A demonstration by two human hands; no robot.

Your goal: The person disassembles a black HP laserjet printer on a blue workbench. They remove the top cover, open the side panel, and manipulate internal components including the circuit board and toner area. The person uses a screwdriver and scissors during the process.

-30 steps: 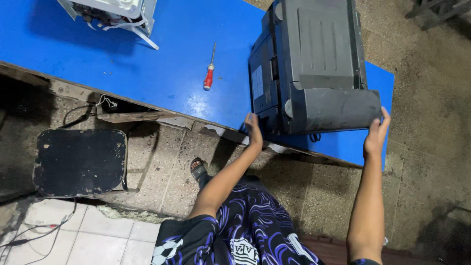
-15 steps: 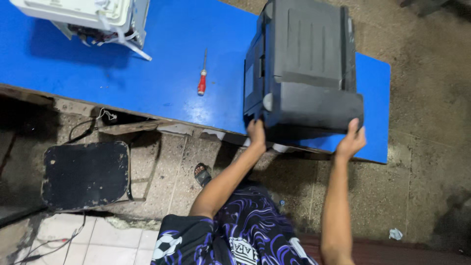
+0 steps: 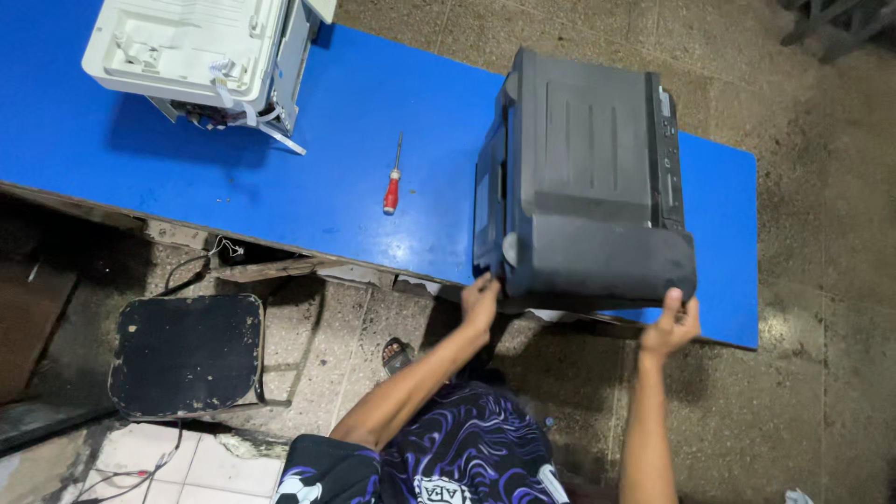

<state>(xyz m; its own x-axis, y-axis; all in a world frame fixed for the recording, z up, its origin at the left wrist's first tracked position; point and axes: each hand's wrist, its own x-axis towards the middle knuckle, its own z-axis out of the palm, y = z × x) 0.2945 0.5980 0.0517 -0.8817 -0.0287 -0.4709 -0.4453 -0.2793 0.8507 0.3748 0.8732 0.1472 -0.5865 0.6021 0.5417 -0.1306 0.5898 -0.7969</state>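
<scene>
Head view: your printer (image 3: 583, 177) lies long axis near-to-far on the worktop (image 3: 373, 140); left hand (image 3: 481, 303) and right hand (image 3: 670, 327) each grasp its near corners, fingertips hidden underneath.

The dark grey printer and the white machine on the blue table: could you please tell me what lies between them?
In the head view, a red-handled screwdriver lies alone on the blue table between the dark grey printer and the white machine.

free: bare tabletop (image 3: 187, 177) between white casing (image 3: 201, 56) and printer (image 3: 583, 182) | obstacle: screwdriver (image 3: 392, 182) mid-gap | near edge: stool (image 3: 187, 355) below
</scene>
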